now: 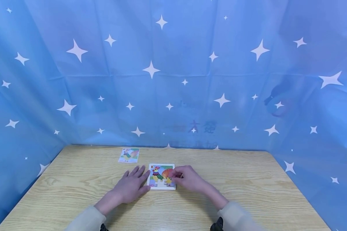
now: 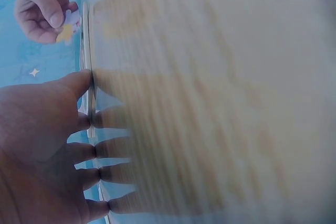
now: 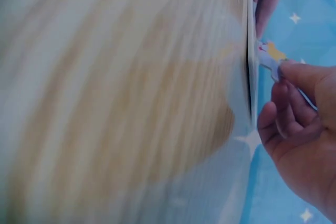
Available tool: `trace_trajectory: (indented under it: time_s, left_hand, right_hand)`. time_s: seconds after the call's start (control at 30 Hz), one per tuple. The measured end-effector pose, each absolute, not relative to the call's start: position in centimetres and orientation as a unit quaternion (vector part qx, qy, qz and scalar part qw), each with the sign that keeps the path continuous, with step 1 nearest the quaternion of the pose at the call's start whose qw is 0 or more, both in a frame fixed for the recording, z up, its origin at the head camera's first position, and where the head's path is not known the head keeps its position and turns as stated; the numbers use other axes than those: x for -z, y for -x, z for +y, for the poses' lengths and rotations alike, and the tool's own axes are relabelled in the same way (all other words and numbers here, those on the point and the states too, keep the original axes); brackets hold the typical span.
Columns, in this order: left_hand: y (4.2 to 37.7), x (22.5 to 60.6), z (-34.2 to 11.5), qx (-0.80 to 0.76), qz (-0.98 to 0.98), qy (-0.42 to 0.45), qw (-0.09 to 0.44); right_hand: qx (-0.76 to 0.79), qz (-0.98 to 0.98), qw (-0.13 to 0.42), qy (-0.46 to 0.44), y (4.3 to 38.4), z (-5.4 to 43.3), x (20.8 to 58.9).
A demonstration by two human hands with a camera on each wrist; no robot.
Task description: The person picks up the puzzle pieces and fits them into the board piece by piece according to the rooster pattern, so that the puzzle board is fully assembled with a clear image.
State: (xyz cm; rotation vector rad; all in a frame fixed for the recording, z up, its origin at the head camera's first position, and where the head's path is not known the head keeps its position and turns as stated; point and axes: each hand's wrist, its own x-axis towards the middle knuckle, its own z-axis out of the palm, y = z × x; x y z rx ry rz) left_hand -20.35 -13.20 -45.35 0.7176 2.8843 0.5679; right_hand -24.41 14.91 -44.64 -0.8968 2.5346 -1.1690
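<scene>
A white-framed rooster jigsaw puzzle [image 1: 162, 165] lies on the table, with a pale gap in the lower middle of its picture. My left hand [image 1: 129, 186] is spread flat at the puzzle's left side, thumb and index finger against the frame. Between thumb and fingers, my right hand [image 1: 188, 178] pinches a puzzle piece [image 3: 272, 55] over the puzzle's right part. Yellow and pale lilac show on this piece in both wrist views. The left wrist view has the left hand [image 2: 42, 129] with fingertips down on the tabletop.
Behind the left hand, a printed rooster picture card [image 1: 129, 155] lies on the wooden table [image 1: 248, 186]. A blue curtain [image 1: 185, 48] with white stars hangs along the back and both sides of the table.
</scene>
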Motion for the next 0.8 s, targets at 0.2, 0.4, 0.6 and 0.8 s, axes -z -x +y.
trace_trajectory:
  time_s: [0.2,0.4,0.6,0.8]
  left_hand:
    - [20.4,45.5,-13.2,-0.189,0.951,-0.238,0.056]
    - [20.4,45.5,-13.2,-0.187,0.951,-0.239,0.059]
    - [20.4,45.5,-13.2,-0.185,0.952,-0.237,0.057]
    - [20.4,45.5,-13.2,-0.188,0.952,-0.236,0.056]
  right_hand:
    - [0.413,0.850,0.113,0.306,24.6,13.7,45.0]
    - [0.414,0.846,0.115,0.317,24.6,13.0,45.1]
    - [0.401,0.851,0.105,0.322,24.6,12.5,45.1]
    - [0.394,0.855,0.099,0.323,24.7,12.2,45.2]
